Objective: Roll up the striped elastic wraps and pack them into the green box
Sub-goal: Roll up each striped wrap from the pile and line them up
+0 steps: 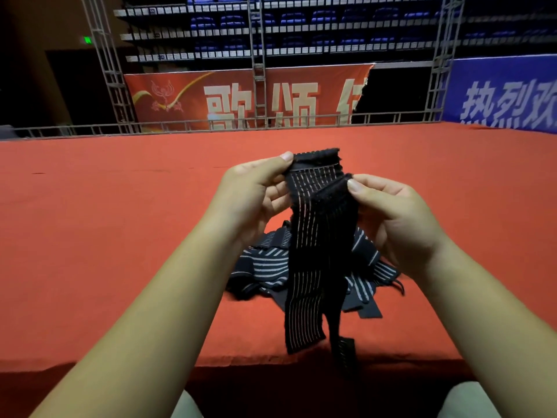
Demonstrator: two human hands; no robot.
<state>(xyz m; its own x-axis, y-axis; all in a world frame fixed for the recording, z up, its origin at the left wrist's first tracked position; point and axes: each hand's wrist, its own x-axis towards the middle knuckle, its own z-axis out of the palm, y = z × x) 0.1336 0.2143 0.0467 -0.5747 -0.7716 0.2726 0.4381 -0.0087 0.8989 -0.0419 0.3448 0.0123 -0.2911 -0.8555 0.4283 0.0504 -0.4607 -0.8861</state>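
**Held item.** One black wrap (pixel 306 297) with thin pale stripes is held up above the desk (pixel 120 224), which has a red cover.

- The left hand (pixel 250 197) holds the upper end. Its grip is pinching: the thumb lies on the top left corner, and the fingers are curled behind the fabric.
- The right hand (pixel 398 221) holds a second, lower fold of black fabric. Its grip is also pinching, with the thumb pressed on the fold's right edge.
- Two lengths hang from the hands. The wider striped one ends near the front edge of the desk. The narrower, darker one drops past that edge.
- It cannot be determined whether these are two parts of one wrap or two separate wraps.

**Items on the desk.** A pile of wraps (pixel 265 267), dark with white stripes, lies directly below the hands.

- The pieces overlap and the hanging fabric covers the middle, so they cannot be counted.
- A thin dark loop sticks out at the right side of the pile.

**Count.** Two hands, two bare forearms, one pile.

**Cut off or unclear.**

- Both forearms run out of the bottom corners.
- Two pale shapes at the bottom edge may be knees.
- Beyond the desk stand a metal frame (pixel 259 70), a red banner (pixel 241 98) torn on its right side, and a blue banner (pixel 506 98) cut by the right border.
- Rows of blue seats (pixel 301 19) above are dim.
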